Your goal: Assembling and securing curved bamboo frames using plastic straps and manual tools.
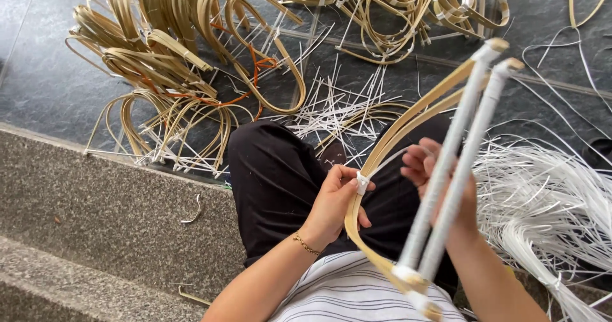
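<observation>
My left hand (pixel 336 201) grips a bent loop of tan bamboo strip (pixel 408 115) at a spot bound with white plastic strip, held over my lap. My right hand (pixel 440 182) is partly hidden behind two handle ends wrapped in white strip (pixel 462 137) that stick up toward the camera. Its fingers pinch a thin white strip (pixel 395 157) that runs from the binding. A gold bracelet sits on my left wrist.
Piles of bent bamboo loops (pixel 166 48) lie on the dark tiled floor ahead, with more at the top (pixel 408 10). Cut white strip scraps (pixel 338 108) are scattered between. A bundle of long white strips (pixel 548 194) lies at right. I sit on a grey stone step (pixel 108 207).
</observation>
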